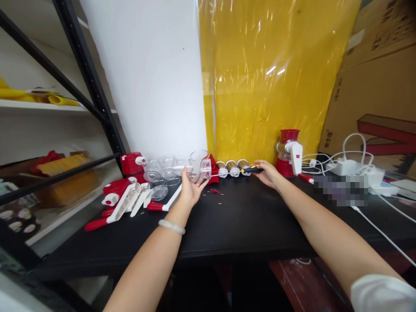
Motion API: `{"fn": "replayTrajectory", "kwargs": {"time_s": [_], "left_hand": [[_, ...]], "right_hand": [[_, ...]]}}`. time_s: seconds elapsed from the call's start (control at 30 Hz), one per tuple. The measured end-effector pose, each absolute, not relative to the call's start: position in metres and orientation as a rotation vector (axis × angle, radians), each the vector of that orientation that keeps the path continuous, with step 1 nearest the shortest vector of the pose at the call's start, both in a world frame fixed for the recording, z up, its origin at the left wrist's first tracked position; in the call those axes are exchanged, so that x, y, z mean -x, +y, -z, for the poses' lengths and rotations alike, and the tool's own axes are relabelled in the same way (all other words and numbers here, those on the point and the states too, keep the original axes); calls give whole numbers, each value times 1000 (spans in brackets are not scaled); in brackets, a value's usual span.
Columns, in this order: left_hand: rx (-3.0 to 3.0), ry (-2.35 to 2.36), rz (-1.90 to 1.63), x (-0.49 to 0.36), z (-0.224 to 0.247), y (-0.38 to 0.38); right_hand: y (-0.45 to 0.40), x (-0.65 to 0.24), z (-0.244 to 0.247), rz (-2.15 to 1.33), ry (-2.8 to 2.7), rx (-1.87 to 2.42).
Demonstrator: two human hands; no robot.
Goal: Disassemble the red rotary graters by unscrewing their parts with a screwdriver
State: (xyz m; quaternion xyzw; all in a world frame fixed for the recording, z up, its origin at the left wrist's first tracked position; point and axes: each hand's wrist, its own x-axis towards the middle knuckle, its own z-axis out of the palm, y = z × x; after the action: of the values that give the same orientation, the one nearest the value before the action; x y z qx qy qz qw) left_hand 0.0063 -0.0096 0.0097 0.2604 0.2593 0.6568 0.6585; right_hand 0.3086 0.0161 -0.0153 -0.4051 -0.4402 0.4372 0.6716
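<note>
My left hand (191,189) is closed around a clear plastic housing (196,167) shaped like a tube with a wide round mouth. In my right hand (268,174) is a screwdriver (251,169) with a black and yellow handle. Its long thin shaft points left, with the tip at or close to the housing's right end; exact contact cannot be made out. Behind the shaft, several metal grater drums (232,168) with white ends stand in a row beside a red part (213,169). A small red piece (215,191) and tiny pins lie on the black table (234,221) below.
White crank handles with red grips (121,203), red bases (131,164) and more clear housings (156,167) crowd the left side. At right stands an assembled rotary grater (289,151), near white cables and chargers (349,169). A black shelf frame (94,82) borders the left, a cardboard box (373,86) the right.
</note>
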Motion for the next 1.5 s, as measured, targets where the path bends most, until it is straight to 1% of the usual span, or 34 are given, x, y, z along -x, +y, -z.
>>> {"fn": "replayTrajectory", "kwargs": {"time_s": [0.17,0.3,0.53,0.6,0.73,1.07,1.5], "left_hand": [[-646,531,-1390,-8,-9,-13],[-632,564,-1422,-7,-10,-12],[-659,718,-1495,-5,-13,-14],[-661,759,-1500,-5,-13,-14],[-685,800,-1499,-6,-13,-13],[-711,822,-1509,-12,-13,-15],[-687,830,-1548,-8,-14,-15]], "right_hand": [[22,-318,27,-848,-1161,1055],[24,-320,33,-789,-1380,1197],[20,-320,30,-785,-1651,1265],[18,-318,29,-680,-1811,1330],[14,-313,25,-331,-2111,1478],[11,-306,27,-82,-2129,1572],[2,-300,19,-114,-2129,1481]]}}
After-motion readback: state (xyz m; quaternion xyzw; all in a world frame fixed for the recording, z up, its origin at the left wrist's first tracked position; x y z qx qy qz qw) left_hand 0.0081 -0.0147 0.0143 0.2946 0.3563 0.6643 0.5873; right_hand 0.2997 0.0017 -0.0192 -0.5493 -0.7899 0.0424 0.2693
